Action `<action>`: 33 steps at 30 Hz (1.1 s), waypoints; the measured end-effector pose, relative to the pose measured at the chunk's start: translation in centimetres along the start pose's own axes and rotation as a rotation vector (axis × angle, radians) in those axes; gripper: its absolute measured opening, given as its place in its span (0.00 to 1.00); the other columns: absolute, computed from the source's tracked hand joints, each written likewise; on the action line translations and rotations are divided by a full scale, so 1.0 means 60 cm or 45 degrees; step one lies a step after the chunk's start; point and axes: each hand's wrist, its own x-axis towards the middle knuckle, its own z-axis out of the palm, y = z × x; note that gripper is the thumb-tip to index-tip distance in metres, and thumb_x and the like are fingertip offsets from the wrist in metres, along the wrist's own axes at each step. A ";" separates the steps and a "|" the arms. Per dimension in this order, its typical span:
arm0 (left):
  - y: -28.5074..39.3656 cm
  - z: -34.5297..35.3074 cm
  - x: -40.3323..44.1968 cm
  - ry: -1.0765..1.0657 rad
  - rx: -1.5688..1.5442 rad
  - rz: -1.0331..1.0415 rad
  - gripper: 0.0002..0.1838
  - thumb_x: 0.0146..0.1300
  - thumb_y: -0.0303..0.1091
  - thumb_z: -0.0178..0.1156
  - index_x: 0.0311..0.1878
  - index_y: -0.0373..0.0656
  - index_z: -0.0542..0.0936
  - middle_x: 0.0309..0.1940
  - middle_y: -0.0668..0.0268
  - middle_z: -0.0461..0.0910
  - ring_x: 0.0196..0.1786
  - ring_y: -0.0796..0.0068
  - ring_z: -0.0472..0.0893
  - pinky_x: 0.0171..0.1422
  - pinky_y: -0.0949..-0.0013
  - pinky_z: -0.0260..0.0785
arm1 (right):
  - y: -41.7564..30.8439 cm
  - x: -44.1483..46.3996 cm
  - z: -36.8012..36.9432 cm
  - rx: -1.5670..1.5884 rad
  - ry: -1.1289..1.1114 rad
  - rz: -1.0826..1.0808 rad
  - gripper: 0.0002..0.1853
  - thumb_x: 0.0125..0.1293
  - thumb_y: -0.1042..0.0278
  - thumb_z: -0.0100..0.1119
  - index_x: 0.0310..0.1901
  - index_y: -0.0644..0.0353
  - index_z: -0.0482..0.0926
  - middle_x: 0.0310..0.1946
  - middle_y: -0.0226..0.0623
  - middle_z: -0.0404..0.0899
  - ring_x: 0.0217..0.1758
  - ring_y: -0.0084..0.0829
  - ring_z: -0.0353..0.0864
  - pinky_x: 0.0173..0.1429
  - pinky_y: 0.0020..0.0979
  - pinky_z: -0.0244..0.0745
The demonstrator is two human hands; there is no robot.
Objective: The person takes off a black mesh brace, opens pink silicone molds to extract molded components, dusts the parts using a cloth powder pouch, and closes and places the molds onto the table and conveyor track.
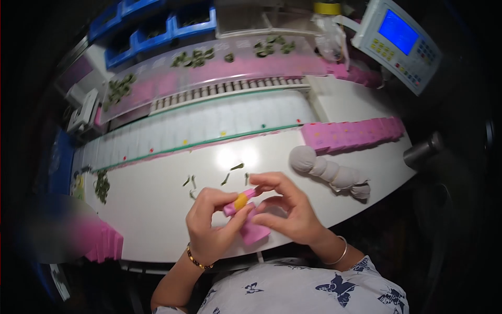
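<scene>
My left hand (209,217), with a dark-and-gold beaded bracelet at the wrist, pinches a small pink packet with a yellow middle (241,201) between thumb and fingers. Just below it is a flat pink piece (254,233), partly covered by the left thumb; whether the two are joined, I cannot tell. My right hand (293,209), wearing a pale bangle, curves beside the packet with its fingers apart. Its fingertips are close to the packet's upper end, and its thumb is near the flat piece. Several short green leaf or stem bits (225,179) lie on the white table beyond my hands.
A row of pink packets (350,134) and a knotted pale cloth bundle (334,172) are at right. Green leaves (102,187) and more pink packets (107,242) are at left. Behind are a green-edged conveyor (209,118), blue bins (153,34) and a keypad display (400,44).
</scene>
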 end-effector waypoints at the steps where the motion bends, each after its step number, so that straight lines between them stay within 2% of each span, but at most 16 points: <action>1: 0.003 0.002 0.009 -0.034 0.134 0.138 0.18 0.57 0.18 0.74 0.48 0.37 0.79 0.38 0.60 0.80 0.35 0.75 0.81 0.38 0.75 0.76 | -0.005 0.001 -0.005 -0.280 -0.053 -0.073 0.33 0.62 0.66 0.75 0.68 0.61 0.75 0.56 0.40 0.78 0.55 0.31 0.82 0.55 0.33 0.82; 2: 0.008 0.005 0.016 -0.061 0.272 0.274 0.18 0.56 0.19 0.74 0.48 0.37 0.79 0.37 0.59 0.80 0.33 0.72 0.82 0.36 0.74 0.75 | -0.013 -0.001 -0.001 -0.422 -0.079 -0.110 0.31 0.62 0.63 0.74 0.65 0.61 0.76 0.53 0.43 0.79 0.54 0.37 0.83 0.55 0.35 0.80; 4: 0.006 0.017 0.015 -0.115 0.338 0.347 0.19 0.55 0.20 0.75 0.48 0.38 0.79 0.36 0.59 0.80 0.32 0.70 0.81 0.34 0.73 0.75 | 0.010 -0.001 0.006 -0.774 0.027 -0.432 0.27 0.62 0.64 0.73 0.62 0.61 0.78 0.52 0.45 0.79 0.52 0.42 0.83 0.57 0.37 0.79; 5: 0.004 0.020 0.016 -0.152 0.434 0.394 0.19 0.54 0.21 0.76 0.48 0.39 0.79 0.35 0.58 0.79 0.30 0.68 0.80 0.33 0.73 0.74 | 0.008 -0.001 0.001 -0.784 0.049 -0.436 0.27 0.62 0.64 0.73 0.62 0.61 0.78 0.52 0.45 0.79 0.52 0.42 0.83 0.57 0.37 0.79; 8: 0.002 0.022 0.025 -0.242 0.321 0.367 0.22 0.54 0.21 0.76 0.51 0.39 0.79 0.37 0.58 0.80 0.32 0.69 0.80 0.33 0.72 0.74 | -0.006 0.000 -0.015 -0.652 -0.037 -0.276 0.25 0.60 0.65 0.73 0.58 0.60 0.80 0.50 0.45 0.78 0.50 0.45 0.82 0.57 0.40 0.77; 10: 0.011 0.022 0.028 -0.224 0.268 0.301 0.24 0.54 0.21 0.76 0.53 0.38 0.78 0.39 0.58 0.80 0.33 0.70 0.80 0.34 0.72 0.74 | -0.030 0.005 -0.038 -0.724 0.150 -0.309 0.25 0.59 0.65 0.73 0.59 0.58 0.81 0.48 0.44 0.77 0.49 0.43 0.81 0.56 0.41 0.76; 11: 0.015 0.022 0.028 -0.198 0.216 0.225 0.25 0.54 0.21 0.75 0.55 0.38 0.78 0.41 0.58 0.80 0.34 0.71 0.80 0.34 0.72 0.74 | -0.024 0.013 -0.063 -1.012 0.308 -0.555 0.26 0.58 0.65 0.73 0.60 0.55 0.81 0.48 0.42 0.76 0.49 0.43 0.79 0.54 0.41 0.76; 12: 0.011 0.020 0.025 -0.201 0.212 0.231 0.25 0.54 0.21 0.75 0.55 0.38 0.78 0.41 0.58 0.80 0.34 0.71 0.80 0.34 0.72 0.74 | -0.035 0.011 -0.082 -1.130 0.464 -0.578 0.28 0.57 0.65 0.74 0.62 0.54 0.81 0.51 0.41 0.75 0.51 0.42 0.76 0.54 0.40 0.75; 14: 0.001 0.010 0.018 -0.186 0.204 0.130 0.27 0.55 0.20 0.75 0.58 0.38 0.77 0.44 0.58 0.80 0.36 0.73 0.80 0.36 0.73 0.74 | -0.036 0.018 -0.120 -1.543 0.543 -0.615 0.27 0.58 0.63 0.73 0.62 0.53 0.81 0.54 0.41 0.74 0.55 0.42 0.74 0.58 0.44 0.72; 15: -0.001 0.008 0.017 -0.200 0.177 0.092 0.27 0.54 0.20 0.75 0.58 0.38 0.77 0.44 0.58 0.80 0.37 0.74 0.80 0.36 0.74 0.74 | -0.010 0.016 -0.130 -1.546 0.548 -0.614 0.27 0.58 0.63 0.73 0.62 0.53 0.81 0.54 0.41 0.74 0.55 0.42 0.74 0.58 0.44 0.72; 17: -0.002 0.006 0.010 -0.213 0.144 0.047 0.26 0.55 0.19 0.74 0.57 0.38 0.77 0.44 0.59 0.80 0.37 0.74 0.80 0.36 0.74 0.74 | 0.052 0.012 -0.144 -1.767 0.230 -0.441 0.26 0.61 0.61 0.71 0.62 0.52 0.82 0.56 0.41 0.75 0.59 0.42 0.72 0.62 0.49 0.67; 21: -0.005 0.001 0.011 -0.198 0.143 -0.015 0.24 0.56 0.21 0.74 0.56 0.38 0.78 0.43 0.59 0.81 0.36 0.71 0.79 0.34 0.71 0.73 | 0.039 0.006 -0.148 -1.644 0.179 -0.367 0.26 0.61 0.61 0.69 0.62 0.52 0.81 0.56 0.41 0.75 0.62 0.43 0.71 0.65 0.53 0.65; 24: -0.008 -0.015 0.007 -0.156 0.189 -0.052 0.22 0.57 0.20 0.73 0.55 0.38 0.79 0.43 0.59 0.81 0.37 0.71 0.80 0.35 0.72 0.73 | 0.038 0.002 -0.161 -1.493 0.220 -0.367 0.24 0.60 0.64 0.69 0.60 0.54 0.81 0.56 0.42 0.76 0.60 0.45 0.74 0.64 0.51 0.67; 26: -0.010 -0.030 0.003 -0.129 0.209 -0.091 0.22 0.57 0.20 0.72 0.55 0.38 0.79 0.44 0.59 0.81 0.37 0.72 0.80 0.35 0.72 0.73 | 0.038 -0.011 -0.174 -1.389 0.284 -0.386 0.23 0.57 0.70 0.70 0.55 0.57 0.80 0.55 0.45 0.75 0.58 0.47 0.76 0.62 0.45 0.72; 27: -0.012 -0.037 -0.001 -0.103 0.215 -0.119 0.21 0.57 0.20 0.72 0.54 0.38 0.79 0.44 0.59 0.81 0.38 0.72 0.81 0.36 0.73 0.74 | 0.030 -0.018 -0.177 -1.416 0.305 -0.385 0.20 0.56 0.69 0.71 0.51 0.57 0.79 0.54 0.44 0.77 0.57 0.47 0.78 0.61 0.46 0.72; 33: -0.020 -0.049 -0.024 -0.076 0.150 -0.226 0.19 0.59 0.18 0.69 0.54 0.37 0.80 0.45 0.61 0.81 0.40 0.76 0.82 0.40 0.76 0.74 | 0.009 -0.015 -0.170 -1.348 0.356 -0.517 0.22 0.53 0.69 0.72 0.50 0.55 0.77 0.53 0.42 0.79 0.57 0.47 0.78 0.62 0.47 0.71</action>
